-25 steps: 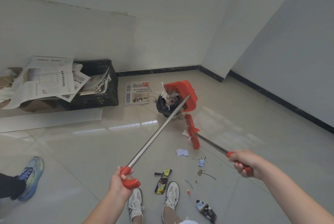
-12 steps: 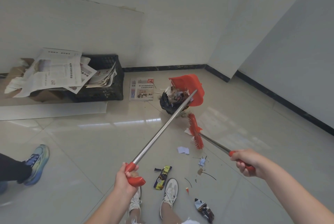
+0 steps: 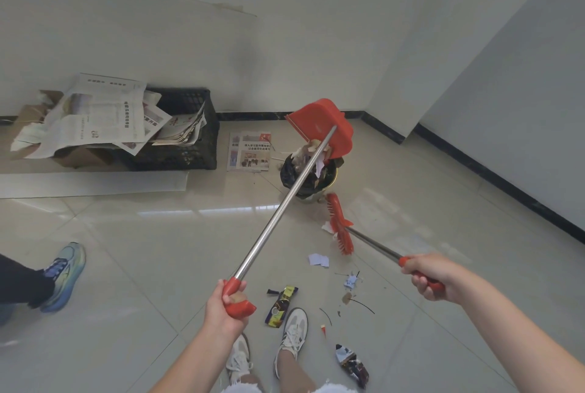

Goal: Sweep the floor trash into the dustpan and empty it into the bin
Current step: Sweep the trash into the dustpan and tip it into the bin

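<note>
Since half a second ago you have raised the dustpan (image 3: 319,126) a little higher, and it now hangs tipped over the bin (image 3: 329,178), far out ahead of your left fingers at the end of its steel pole. Paper and scraps spill from its lower lip into the black-lined bin right beneath it.

Your left hand (image 3: 226,307) has its fingers clenched round the red grip at the near end of that pole. Your right hand (image 3: 433,275) is wrapped round the red grip of the broom (image 3: 340,228). The broom's head sits well forward and to the left of your right fingers, low to the floor, just beside the bin, with a crumpled white scrap at its bristles.

Trash is still on the floor. A white paper scrap (image 3: 318,260) lies between your two hands, slightly ahead of them. A yellow and black wrapper (image 3: 281,305) lies just right of your left fingers. Small bits are scattered down and to the left of your right fingers, and a dark wrapper (image 3: 353,364) lies nearer you, beside your right shoe (image 3: 294,332).
</note>
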The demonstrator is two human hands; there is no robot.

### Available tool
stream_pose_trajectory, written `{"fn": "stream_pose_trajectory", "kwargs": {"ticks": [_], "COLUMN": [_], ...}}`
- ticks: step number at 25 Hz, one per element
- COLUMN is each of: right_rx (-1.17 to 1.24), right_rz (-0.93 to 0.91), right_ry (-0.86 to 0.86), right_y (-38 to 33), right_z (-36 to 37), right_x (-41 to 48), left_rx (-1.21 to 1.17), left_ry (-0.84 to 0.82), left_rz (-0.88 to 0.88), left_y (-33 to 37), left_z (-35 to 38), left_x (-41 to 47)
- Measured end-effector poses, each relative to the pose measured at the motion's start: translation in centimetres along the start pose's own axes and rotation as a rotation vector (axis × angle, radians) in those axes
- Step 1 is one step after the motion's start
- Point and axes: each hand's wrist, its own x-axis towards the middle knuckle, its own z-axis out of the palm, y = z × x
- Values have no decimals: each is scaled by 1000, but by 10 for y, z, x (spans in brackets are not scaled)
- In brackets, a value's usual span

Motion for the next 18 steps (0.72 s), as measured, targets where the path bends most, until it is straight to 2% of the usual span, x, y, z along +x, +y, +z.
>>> {"fn": "stream_pose_trajectory", "kwargs": {"ticks": [10,18], "right_rx": [21,67], "right_rz": [0,-8], "right_ry": [29,41], "right_y": [11,23], "right_z": [17,38], "right_x": [-19,-32], "left_rx": [90,100], "left_ry": [-29,-83], "left_rz": [13,2], "left_y": [26,41], "left_z": [-34,-31], "left_x": [-12,-16]}}
